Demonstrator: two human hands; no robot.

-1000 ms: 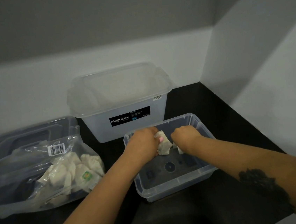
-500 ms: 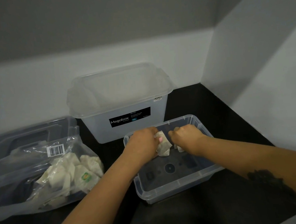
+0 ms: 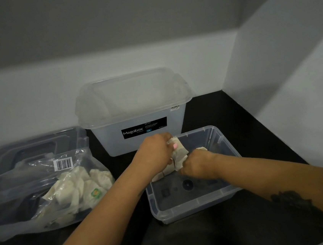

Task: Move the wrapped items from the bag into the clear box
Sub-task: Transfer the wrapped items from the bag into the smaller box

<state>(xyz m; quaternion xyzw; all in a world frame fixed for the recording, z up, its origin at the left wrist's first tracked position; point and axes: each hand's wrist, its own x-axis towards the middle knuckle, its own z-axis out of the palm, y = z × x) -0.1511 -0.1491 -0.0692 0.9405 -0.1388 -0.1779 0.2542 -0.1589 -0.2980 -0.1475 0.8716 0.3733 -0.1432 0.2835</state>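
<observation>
Cream-wrapped items sit bunched between my left hand and right hand, both curled on them inside the clear box; hands have closed together since a second ago, release seems imminent, bag left of them remains stocked.

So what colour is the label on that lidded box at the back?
Black with white lettering, on the lidded box; head view.
</observation>
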